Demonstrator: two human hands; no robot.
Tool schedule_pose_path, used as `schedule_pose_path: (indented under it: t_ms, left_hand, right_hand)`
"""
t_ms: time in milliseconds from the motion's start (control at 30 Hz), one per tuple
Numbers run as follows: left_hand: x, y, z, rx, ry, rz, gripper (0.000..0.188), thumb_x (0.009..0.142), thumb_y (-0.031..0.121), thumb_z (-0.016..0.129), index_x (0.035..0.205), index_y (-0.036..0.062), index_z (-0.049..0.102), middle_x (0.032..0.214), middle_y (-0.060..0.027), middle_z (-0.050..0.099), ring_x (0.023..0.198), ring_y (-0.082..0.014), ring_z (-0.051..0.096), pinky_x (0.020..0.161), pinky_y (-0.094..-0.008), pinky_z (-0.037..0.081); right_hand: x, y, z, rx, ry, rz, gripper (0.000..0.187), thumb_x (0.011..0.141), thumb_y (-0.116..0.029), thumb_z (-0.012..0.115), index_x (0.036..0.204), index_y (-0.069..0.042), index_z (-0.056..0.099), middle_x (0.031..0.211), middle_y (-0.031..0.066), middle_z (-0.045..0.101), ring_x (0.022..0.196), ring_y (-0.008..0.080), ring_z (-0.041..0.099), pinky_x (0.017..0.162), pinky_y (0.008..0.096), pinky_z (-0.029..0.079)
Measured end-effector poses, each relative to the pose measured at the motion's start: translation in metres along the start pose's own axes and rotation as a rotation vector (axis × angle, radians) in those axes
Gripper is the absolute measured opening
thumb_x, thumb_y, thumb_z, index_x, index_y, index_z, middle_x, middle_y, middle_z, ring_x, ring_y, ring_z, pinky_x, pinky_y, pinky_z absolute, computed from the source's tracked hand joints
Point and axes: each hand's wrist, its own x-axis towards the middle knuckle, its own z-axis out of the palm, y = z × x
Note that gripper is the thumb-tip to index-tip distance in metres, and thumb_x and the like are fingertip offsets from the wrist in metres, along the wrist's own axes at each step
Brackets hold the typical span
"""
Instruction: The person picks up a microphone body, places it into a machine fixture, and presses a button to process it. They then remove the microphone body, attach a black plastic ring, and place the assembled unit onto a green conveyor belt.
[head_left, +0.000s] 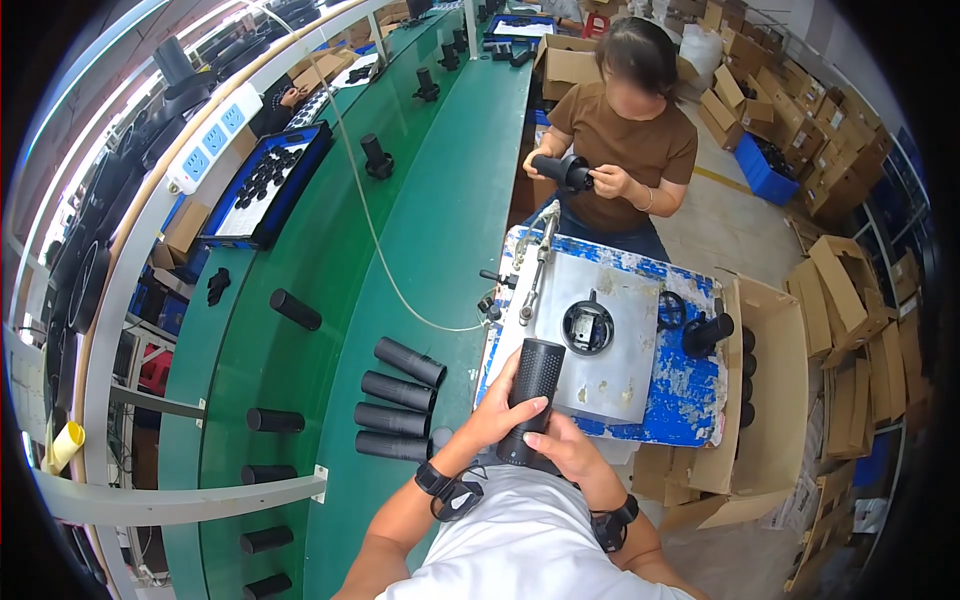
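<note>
Between both my hands is a black perforated cylinder [538, 375], tilted with its far end toward the metal plate [625, 385]. My left hand [498, 412] wraps its left side, the thumb lying across the front. My right hand [568, 448] grips the lower end, thumb pressed on the surface; some of its fingers are hidden behind. Just beyond the cylinder, a round black fixture [588, 328] sits on the plate. Several similar black cylinders [396, 418] lie in a row on the green bench to the left of my left hand.
Across the blue worn table [690, 390], a person in a brown shirt [630, 130] holds a black cylinder with a flared end. A cardboard box [775, 400] stands right. A metal clamp arm [538, 268] and hose are near the plate. More cylinders line the green belt [330, 380].
</note>
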Motion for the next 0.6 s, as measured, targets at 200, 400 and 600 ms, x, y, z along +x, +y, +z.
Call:
schedule_pose_path:
  t_ms: [200, 400, 600]
  left_hand:
    - [0.002, -0.001, 0.005, 0.154, 0.015, 0.06, 0.081, 0.085, 0.016, 0.067, 0.149, -0.0025, 0.019, 0.14, -0.016, 0.039, 0.124, -0.0203, 0.043, 0.104, -0.0338, 0.035]
    - [-0.001, -0.005, 0.007, 0.199, 0.032, 0.057, 0.069, 0.091, 0.02, 0.061, 0.148, 0.0032, 0.026, 0.131, -0.016, 0.049, 0.118, -0.0216, 0.05, 0.1, -0.0347, 0.04]
    - [-0.006, -0.003, 0.005, 0.185, -0.042, -0.018, 0.065, 0.093, 0.021, 0.057, 0.148, 0.0037, 0.027, 0.136, -0.0151, 0.044, 0.115, -0.0225, 0.053, 0.103, -0.037, 0.039]
  right_hand:
    - [0.001, 0.005, 0.0, -0.01, 0.036, -0.036, 0.06, 0.085, -0.016, 0.07, 0.134, 0.003, 0.039, 0.123, 0.0084, 0.053, 0.114, 0.0168, 0.052, 0.099, 0.0329, 0.042]
    - [0.0, -0.001, -0.008, -0.014, 0.086, -0.113, 0.057, 0.086, -0.017, 0.069, 0.132, 0.003, 0.043, 0.121, 0.0082, 0.053, 0.113, 0.0164, 0.052, 0.097, 0.0314, 0.042]
    - [0.0, -0.023, -0.008, 0.065, 0.188, -0.242, 0.053, 0.088, -0.017, 0.064, 0.131, 0.005, 0.044, 0.118, 0.0115, 0.057, 0.107, 0.0172, 0.056, 0.094, 0.0307, 0.044]
